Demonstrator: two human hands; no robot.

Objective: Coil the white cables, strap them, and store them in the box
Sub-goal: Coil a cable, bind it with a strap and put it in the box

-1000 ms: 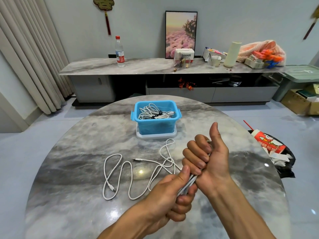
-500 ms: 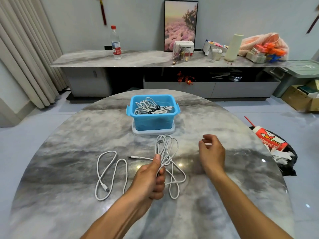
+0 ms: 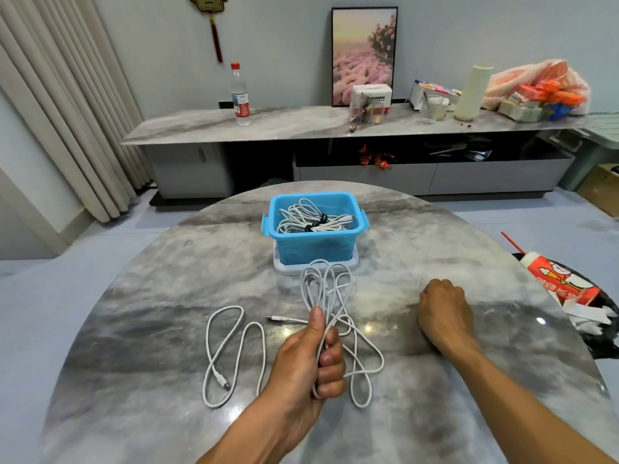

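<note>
My left hand (image 3: 308, 360) grips a bundle of white cable (image 3: 326, 286) by its middle. Its loops stand up toward the blue box (image 3: 315, 247), and its lower loops trail on the round marble table (image 3: 160, 296). A second white cable (image 3: 234, 343) lies loose on the table to the left, both plugs showing. Inside the box lie coiled white cables (image 3: 311, 221) bound with black straps. My right hand (image 3: 443, 311) rests knuckles-up on the table to the right, fingers curled under; what lies beneath them is hidden.
The box stands on a white lid (image 3: 284, 268) at the table's far side. A red-and-white carton (image 3: 562, 284) and papers lie on something dark just off the table's right edge. Behind is a long sideboard (image 3: 301, 125) with a bottle (image 3: 240, 95) and clutter.
My right hand let go of the cable bundle, moved right and came down onto the table. My left hand keeps the bundle and has lifted it upright.
</note>
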